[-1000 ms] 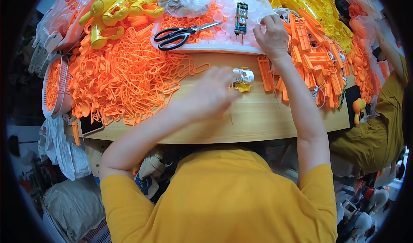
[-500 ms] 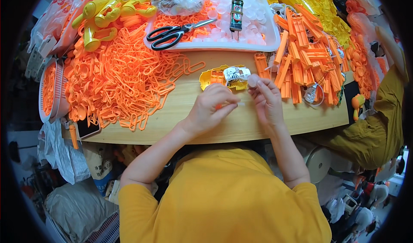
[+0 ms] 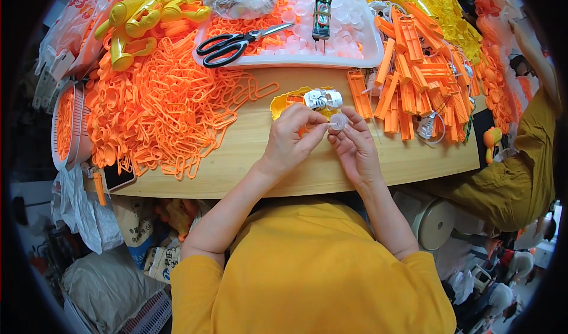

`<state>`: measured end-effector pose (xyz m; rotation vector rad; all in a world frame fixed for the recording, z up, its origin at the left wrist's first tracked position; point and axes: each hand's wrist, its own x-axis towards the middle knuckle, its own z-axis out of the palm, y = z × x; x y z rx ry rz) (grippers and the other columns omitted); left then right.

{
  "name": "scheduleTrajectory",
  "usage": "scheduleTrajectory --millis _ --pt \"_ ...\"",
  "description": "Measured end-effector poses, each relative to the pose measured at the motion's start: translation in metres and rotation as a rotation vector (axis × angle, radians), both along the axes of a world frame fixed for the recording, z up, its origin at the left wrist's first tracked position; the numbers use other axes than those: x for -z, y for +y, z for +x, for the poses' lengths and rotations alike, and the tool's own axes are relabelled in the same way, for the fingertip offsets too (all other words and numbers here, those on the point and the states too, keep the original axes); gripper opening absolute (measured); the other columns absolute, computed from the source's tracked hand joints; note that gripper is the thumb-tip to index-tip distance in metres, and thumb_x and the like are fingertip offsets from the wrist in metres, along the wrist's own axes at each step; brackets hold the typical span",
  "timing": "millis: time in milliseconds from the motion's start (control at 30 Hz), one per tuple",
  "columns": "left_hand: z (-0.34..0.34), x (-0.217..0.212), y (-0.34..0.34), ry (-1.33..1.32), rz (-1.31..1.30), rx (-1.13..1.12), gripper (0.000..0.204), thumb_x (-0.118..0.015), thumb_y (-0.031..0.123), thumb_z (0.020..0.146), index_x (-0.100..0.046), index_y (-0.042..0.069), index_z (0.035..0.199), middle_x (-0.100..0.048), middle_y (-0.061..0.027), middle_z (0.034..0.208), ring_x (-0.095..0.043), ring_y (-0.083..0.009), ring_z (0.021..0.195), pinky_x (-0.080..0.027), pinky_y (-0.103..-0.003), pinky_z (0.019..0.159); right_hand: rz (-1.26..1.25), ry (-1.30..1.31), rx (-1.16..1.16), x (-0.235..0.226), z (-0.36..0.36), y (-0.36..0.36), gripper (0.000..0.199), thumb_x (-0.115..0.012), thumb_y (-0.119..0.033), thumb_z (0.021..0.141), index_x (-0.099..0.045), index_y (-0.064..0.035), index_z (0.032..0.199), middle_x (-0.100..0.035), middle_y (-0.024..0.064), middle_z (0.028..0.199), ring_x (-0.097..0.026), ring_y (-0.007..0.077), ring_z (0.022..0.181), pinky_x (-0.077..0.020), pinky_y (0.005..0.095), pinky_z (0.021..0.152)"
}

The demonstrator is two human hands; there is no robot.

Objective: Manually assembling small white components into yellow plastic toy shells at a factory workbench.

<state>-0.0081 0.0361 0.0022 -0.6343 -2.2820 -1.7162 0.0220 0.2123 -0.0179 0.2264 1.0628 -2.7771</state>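
Note:
Between the thumb and fingers of my right hand (image 3: 358,151) is a clear round plastic cap (image 3: 338,121), its open side turned up. My left hand (image 3: 293,134) is closed in a pinch right beside the cap, on a small pale piece too fine to name. Just beyond my fingers lies a yellow plastic half shell (image 3: 277,107) with an orange part in it. A white plastic unit (image 3: 326,99) sits at the shell's right end; my left hand hides part of the shell.
Orange plastic loops (image 3: 171,97) heap up on the left, orange battery-box parts (image 3: 408,80) on the right. At the back a white tray (image 3: 284,61) holds clear caps, with black-handled scissors (image 3: 231,45) and a green circuit piece (image 3: 322,18) on top. Another person's sleeve (image 3: 535,156) is at the right.
My hands have come together, the left moving right and up toward the cap. The cap has shifted slightly left and down and turned its open side upward.

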Motion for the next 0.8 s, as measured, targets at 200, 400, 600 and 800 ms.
scheduleTrajectory --millis 200,400,600,800 --pt "-0.0011 0.0001 -0.0009 -0.008 -0.042 0.000 0.007 -0.069 0.003 0.084 -0.063 0.000 0.088 -0.065 -0.0089 0.086 -0.064 -0.0215 0.079 -0.051 -0.032 0.073 0.030 0.013 -0.046 0.0008 0.0025 -0.0045 0.038 -0.061 -0.006 0.095 -0.054 -0.0063 0.132 -0.063 0.0075 0.115 -0.062 0.0162 0.102 -0.0525 0.0317 0.088" --pt "0.0017 -0.0011 -0.0025 0.017 -0.102 0.011 0.007 -0.067 0.003 0.085 -0.063 0.000 0.090 -0.067 -0.0101 0.088 -0.065 -0.0223 0.082 -0.052 -0.032 0.074 0.062 0.018 -0.054 0.0010 0.0032 -0.0067 0.038 -0.061 -0.006 0.095 -0.054 -0.0058 0.132 -0.063 0.0077 0.117 -0.062 0.0158 0.104 -0.0524 0.0318 0.090" --pt "0.0042 -0.0008 -0.0004 -0.095 0.013 0.036 0.008 -0.067 0.003 0.086 -0.063 0.000 0.091 -0.070 -0.0118 0.095 -0.068 -0.0230 0.088 -0.053 -0.033 0.078 0.101 0.045 -0.041 0.0023 0.0032 -0.0082 0.035 -0.062 -0.005 0.095 -0.056 -0.0040 0.129 -0.062 0.0077 0.117 -0.060 0.0154 0.107 -0.0513 0.0318 0.092" --pt "0.0031 0.0015 -0.0015 0.026 -0.039 0.034 0.008 -0.067 0.003 0.086 -0.063 0.000 0.091 -0.070 -0.0130 0.097 -0.069 -0.0243 0.089 -0.054 -0.033 0.079 0.137 0.078 -0.055 0.0012 0.0047 -0.0105 0.037 -0.063 -0.003 0.094 -0.056 -0.0058 0.130 -0.061 0.0067 0.121 -0.060 0.0155 0.110 -0.0505 0.0326 0.096"
